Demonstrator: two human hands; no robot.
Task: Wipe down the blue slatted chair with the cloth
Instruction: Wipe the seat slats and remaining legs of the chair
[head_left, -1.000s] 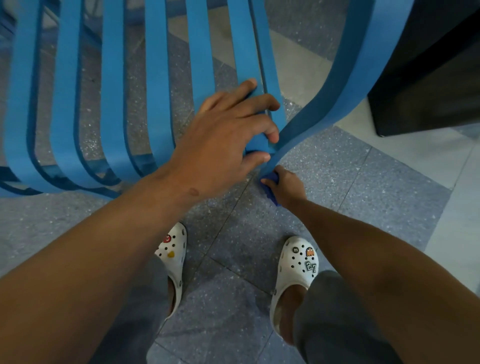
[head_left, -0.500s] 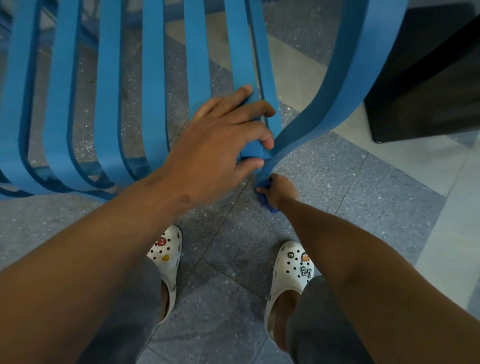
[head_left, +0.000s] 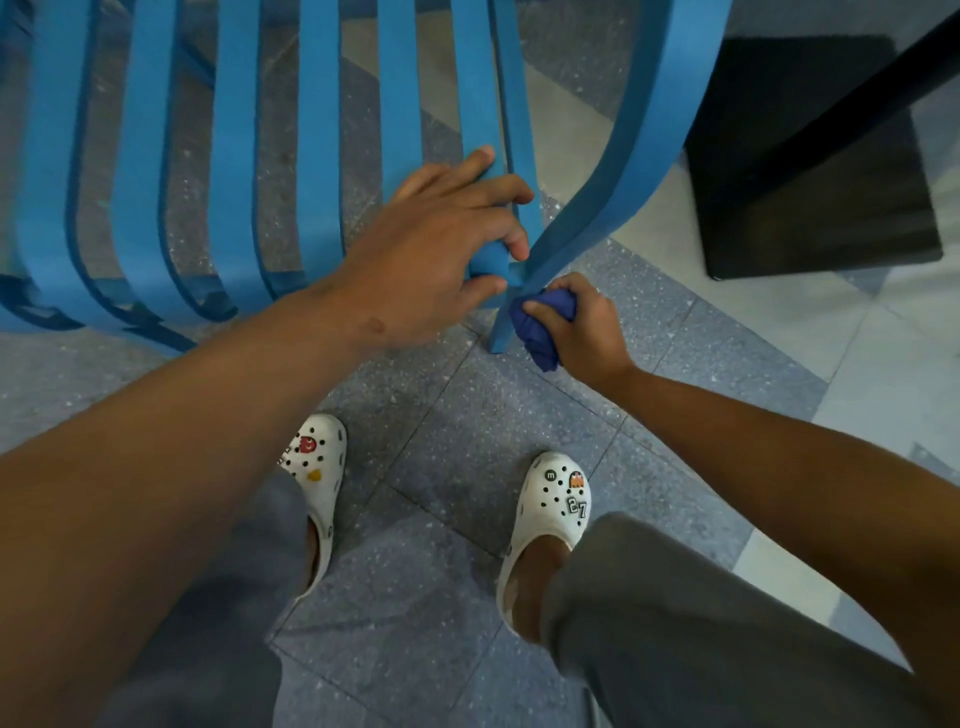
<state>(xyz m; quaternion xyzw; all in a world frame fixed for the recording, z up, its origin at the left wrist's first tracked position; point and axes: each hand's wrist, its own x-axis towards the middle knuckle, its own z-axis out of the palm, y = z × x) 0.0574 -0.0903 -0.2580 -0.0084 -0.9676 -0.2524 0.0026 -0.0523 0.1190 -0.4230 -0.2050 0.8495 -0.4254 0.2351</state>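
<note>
The blue slatted chair (head_left: 317, 156) fills the upper left, its flat slats curving down at the front. My left hand (head_left: 441, 244) grips the front end of the rightmost seat slats, fingers curled over the top and thumb beneath. My right hand (head_left: 582, 327) holds a bunched dark blue cloth (head_left: 543, 325) and presses it against the lower end of the chair's curved front leg (head_left: 613, 182), just above the floor.
A black box-like object (head_left: 810, 171) stands on the floor at the upper right, close to the chair's armrest band. My feet in white clogs (head_left: 556, 504) stand on grey speckled tiles below the chair's front edge. Paler tiles lie to the right.
My right hand has come out from behind the leg toward the right and lower, so the cloth now shows fully. My left hand keeps its grip on the slats.
</note>
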